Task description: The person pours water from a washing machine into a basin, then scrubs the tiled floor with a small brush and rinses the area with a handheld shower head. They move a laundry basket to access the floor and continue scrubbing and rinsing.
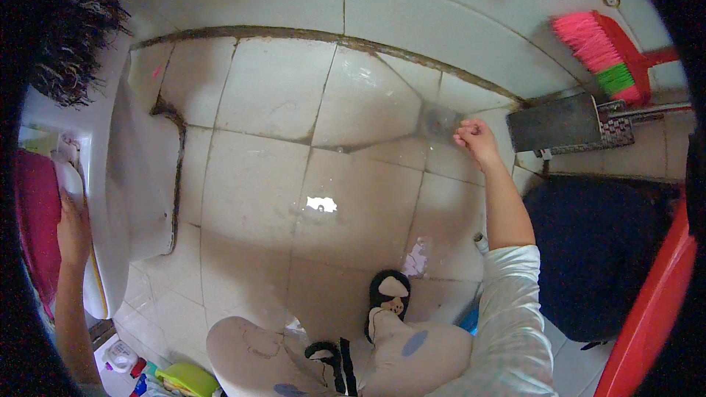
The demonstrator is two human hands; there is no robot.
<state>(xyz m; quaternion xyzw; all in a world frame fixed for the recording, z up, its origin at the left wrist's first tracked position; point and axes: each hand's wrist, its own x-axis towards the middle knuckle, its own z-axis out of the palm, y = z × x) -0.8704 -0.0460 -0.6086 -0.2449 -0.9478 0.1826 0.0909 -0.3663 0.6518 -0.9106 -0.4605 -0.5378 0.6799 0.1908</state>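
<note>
My right hand (475, 140) hangs above the tiled floor (253, 187), beside the dark floor drain (439, 121) near the corner. Its fingers are curled in together, and nothing shows in them. At the left edge, my left hand (74, 231) reaches down to a white toilet (146, 193), between its pale rim and a dark pink thing (38, 204) that may be a cover or a basin. Shadow and the picture's rim hide its fingers, so whether it grips anything is unclear. The floor tiles look wet and shine in places.
A broom (601, 58) with pink and green bristles leans right, above a dark grey board-like thing (554, 124). Below are a dark blue item (590, 253) and a red edge (651, 292). Black bristles (77, 49) hang upper left. A white bottle (121, 357) and green scoop (190, 379) lie lower left.
</note>
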